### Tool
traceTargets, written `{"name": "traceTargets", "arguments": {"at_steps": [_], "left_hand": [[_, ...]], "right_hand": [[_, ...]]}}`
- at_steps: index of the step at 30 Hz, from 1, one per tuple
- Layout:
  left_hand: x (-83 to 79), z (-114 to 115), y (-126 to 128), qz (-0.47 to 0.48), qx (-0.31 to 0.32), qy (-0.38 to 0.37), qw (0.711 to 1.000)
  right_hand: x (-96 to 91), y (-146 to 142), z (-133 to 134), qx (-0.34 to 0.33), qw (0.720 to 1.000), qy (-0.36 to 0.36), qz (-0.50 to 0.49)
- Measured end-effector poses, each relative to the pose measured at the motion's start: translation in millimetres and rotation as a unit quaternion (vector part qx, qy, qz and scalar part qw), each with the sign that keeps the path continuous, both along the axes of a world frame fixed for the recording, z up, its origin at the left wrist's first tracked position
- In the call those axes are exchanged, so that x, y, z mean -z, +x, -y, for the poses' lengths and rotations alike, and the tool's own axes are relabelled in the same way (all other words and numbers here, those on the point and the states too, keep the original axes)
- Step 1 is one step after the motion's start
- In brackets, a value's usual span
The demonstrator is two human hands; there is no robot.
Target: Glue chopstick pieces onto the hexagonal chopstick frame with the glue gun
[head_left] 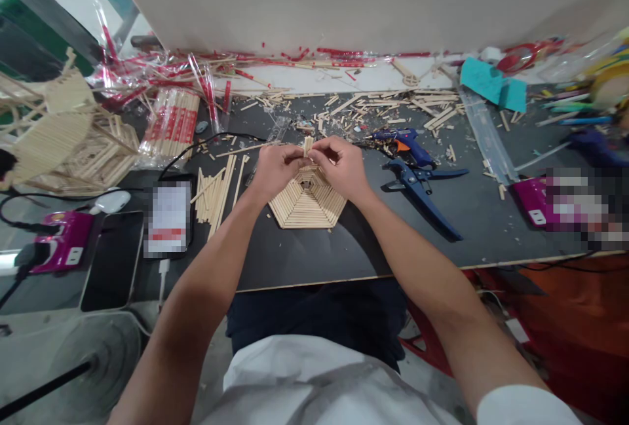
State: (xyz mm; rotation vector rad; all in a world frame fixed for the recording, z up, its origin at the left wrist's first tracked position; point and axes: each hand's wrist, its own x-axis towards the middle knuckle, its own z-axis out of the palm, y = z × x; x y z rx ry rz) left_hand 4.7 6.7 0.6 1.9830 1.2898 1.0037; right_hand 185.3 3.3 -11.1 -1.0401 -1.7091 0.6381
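One left hand (278,166) and one right hand (343,164) pinch short sticks (308,144) tightly at the far side of the hexagon (309,215) (likely fitting, calling for steady alignment).

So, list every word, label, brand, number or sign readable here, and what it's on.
None can be read.
Stick packet: red markings, too small and blurred.
Lit phone: screen pixelated.
Left purple box: nothing legible.
Right purple box: nothing legible, partly pixelated.

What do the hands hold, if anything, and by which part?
The left hand and right hand pinch short, pale wooden sticks by their sides, below the upper ends.
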Motion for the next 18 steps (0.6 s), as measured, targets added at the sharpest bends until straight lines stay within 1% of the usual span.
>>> {"name": "traceTargets", "arguments": {"at_steps": [6, 9, 12, 15, 17, 18], "left_hand": [[-0.3, 3.4, 1.8, -0.011, 0.007, 0.002, 1.000], [-9.1, 2.6, -0.2, -0.036, -0.008, 0.022, 0.999], [-28.9, 4.1, -14.2, -0.084, -0.042, 0.030, 0.995], [-54.1, 15.3, -41.7, -0.149, -0.097, -0.003, 0.984], [-69.1, 28.0, -63.2, -0.210, -0.157, -0.037, 0.964], [-75.2, 34.9, -73.3, -0.260, -0.191, -0.059, 0.945]], "right_hand": [[-1.2, 1.1, 2.5, 0.000, 1.000, 0.024, 0.014], [-2.1, 6.2, 4.1, -0.001, 0.999, 0.038, 0.023], [-2.6, 14.8, 3.2, 0.023, 0.999, 0.032, 0.031], [-2.1, 22.7, 1.2, 0.045, 0.998, 0.025, 0.038], [-1.1, 25.2, 0.2, 0.044, 0.997, 0.029, 0.050], [-0.5, 25.6, 0.0, 0.041, 0.997, 0.033, 0.058]]}}
